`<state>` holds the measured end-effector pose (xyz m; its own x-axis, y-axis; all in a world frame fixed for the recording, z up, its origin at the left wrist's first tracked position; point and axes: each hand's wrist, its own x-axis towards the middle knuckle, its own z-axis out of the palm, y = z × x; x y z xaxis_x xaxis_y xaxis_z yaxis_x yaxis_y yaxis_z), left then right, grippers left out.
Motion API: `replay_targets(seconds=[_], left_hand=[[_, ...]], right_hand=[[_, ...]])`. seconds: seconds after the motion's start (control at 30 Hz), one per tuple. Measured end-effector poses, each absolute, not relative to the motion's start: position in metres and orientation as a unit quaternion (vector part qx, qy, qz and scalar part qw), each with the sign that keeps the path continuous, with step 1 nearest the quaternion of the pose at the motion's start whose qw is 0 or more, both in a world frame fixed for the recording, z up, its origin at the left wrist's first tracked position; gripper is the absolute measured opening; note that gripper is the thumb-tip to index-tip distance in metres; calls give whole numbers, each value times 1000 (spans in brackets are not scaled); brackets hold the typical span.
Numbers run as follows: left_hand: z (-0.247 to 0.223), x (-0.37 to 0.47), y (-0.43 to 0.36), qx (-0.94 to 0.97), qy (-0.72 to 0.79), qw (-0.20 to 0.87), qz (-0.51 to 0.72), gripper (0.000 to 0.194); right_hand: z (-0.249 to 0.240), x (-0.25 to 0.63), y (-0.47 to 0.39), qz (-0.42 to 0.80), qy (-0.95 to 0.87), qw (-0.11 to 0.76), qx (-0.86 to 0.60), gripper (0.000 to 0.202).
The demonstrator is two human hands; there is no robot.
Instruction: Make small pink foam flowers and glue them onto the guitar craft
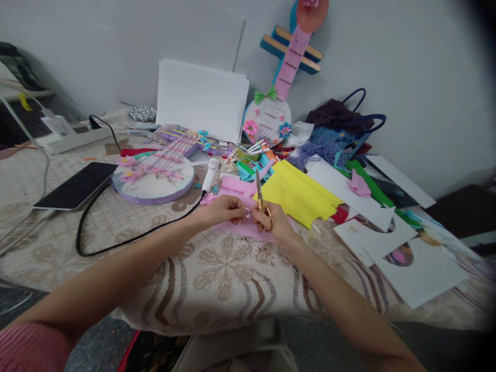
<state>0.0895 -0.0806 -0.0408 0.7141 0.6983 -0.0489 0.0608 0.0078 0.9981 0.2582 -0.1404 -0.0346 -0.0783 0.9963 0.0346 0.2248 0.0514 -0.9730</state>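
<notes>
My left hand (228,209) is closed, its fingertips pinching a tiny pale pink piece of paper (247,211). Facing it, my right hand (273,219) is wrapped round gold-handled scissors (260,194), whose blades point up and away from me. The right fingertips come close to the same small piece; whether they touch it I cannot tell. Beneath both hands lies a sheet of pink paper (248,230). A pink paper roll (236,185) rests just beyond them, and a white glue gun (210,175) with a black cord is beyond my left hand.
A decorated round string instrument (153,178) lies at left, near a tablet (77,186). Another decorated instrument (267,121) leans on the wall. Yellow paper (298,191) and cut white boards (422,268) spread to the right. The glue gun's cord (127,243) loops across the patterned tablecloth.
</notes>
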Motion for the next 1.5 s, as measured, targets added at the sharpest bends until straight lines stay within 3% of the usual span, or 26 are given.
replay_targets(seconds=[0.27,0.53,0.67,0.93,1.5], left_hand=[[-39,89,-83,634,299,667,254,20],[-38,89,-81,588,327,679,293,21],[-35,90,-80,544,331,701,321,19],[-35,89,-78,450,324,742,377,19],[-35,90,-78,434,329,711,444,13]], right_hand=[[-36,257,-140,464,-575,436,-513,14],[-39,256,-137,485,-521,481,-513,38],[-37,254,-139,496,-521,458,-522,46],[-45,252,-144,443,-603,413,-520,42],[-53,249,-144,391,-642,356,-554,36]])
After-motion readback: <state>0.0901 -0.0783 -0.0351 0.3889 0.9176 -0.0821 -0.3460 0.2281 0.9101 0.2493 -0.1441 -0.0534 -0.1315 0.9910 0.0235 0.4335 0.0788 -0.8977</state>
